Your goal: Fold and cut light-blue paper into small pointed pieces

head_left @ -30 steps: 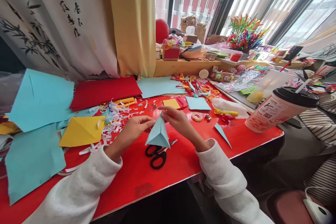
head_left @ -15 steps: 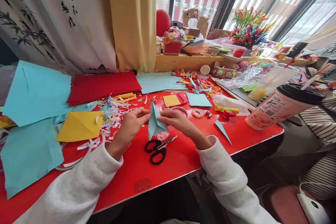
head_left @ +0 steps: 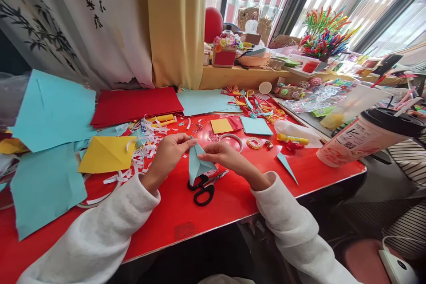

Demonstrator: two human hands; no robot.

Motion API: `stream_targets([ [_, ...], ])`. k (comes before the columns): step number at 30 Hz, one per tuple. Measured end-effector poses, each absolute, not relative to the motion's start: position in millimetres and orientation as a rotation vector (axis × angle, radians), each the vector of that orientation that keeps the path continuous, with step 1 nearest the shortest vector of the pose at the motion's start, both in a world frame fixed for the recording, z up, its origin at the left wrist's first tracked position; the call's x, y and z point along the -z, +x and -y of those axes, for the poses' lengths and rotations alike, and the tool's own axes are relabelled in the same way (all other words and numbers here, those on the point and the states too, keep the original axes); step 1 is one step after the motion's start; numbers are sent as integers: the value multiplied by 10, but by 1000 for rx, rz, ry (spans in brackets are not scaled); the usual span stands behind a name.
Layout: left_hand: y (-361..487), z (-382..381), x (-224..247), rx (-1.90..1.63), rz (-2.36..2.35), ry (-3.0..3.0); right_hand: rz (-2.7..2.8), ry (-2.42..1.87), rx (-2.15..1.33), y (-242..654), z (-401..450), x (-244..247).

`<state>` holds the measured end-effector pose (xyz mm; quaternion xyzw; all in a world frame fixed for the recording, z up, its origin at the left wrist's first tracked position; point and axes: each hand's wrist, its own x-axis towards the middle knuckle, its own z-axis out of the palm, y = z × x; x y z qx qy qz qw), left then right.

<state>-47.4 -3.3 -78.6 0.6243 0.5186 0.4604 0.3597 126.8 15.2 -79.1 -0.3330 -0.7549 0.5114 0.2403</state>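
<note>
Left hand [head_left: 167, 154] and right hand [head_left: 230, 155] both pinching folded light-blue paper [head_left: 196, 165]; uneven pull could skew its creases.

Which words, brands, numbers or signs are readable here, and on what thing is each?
White curtain: "不"; its other brush characters are unclear.
Cup: a large mark, perhaps "K"; small print unreadable.
Yellow tube: print too small to read.
White device: display too small to read.
</note>
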Motion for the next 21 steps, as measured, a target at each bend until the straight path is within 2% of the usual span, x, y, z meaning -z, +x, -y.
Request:
stream_targets([
  [6,-513,11,760,-1097,-1242,1501,2096,-980,-1260,1241,-187,853],
  [13,-508,33,761,-1292,-1215,1338,2138,-909,-1544,1286,-149,816],
  [17,-526,31,743,-1323,-1179,1161,2026,-863,-1654,1308,-112,769],
  [21,-548,13,756,-1375,-1200,1227,1855,-857,-1870,1322,-95,751],
])
